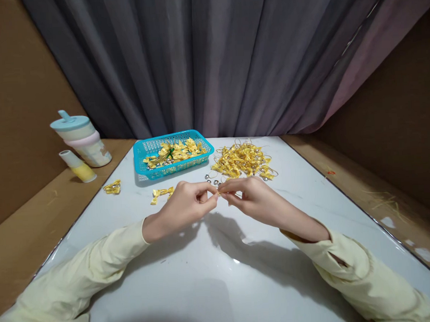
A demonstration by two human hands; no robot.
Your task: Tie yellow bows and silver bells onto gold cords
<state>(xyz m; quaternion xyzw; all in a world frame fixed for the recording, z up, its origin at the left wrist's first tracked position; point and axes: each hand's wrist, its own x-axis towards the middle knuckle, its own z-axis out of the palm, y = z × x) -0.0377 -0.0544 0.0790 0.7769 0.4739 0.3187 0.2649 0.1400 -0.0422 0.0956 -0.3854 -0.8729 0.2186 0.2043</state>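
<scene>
Over the middle of the white table, my left hand point(188, 203) and my right hand point(256, 197) meet fingertip to fingertip, each closed in a pinch. A tiny bit of yellow shows where they touch, but the fingers hide most of it and I cannot make out what it is. Just beyond the fingertips lie several small silver bells point(207, 177). Some yellow ribbon bows point(161, 193) lie behind my left hand, partly covered by it. A pile of yellow bows with gold cords and bells point(242, 159) is heaped behind my right hand.
A blue plastic basket point(138, 160) holding more yellow bows and bells stands at the back. Left of it are a small yellow bundle point(112, 187), a lidded cup point(86, 139) and a cone-shaped spool point(78, 166). Grey curtains point(195, 61) hang behind the table point(193, 287).
</scene>
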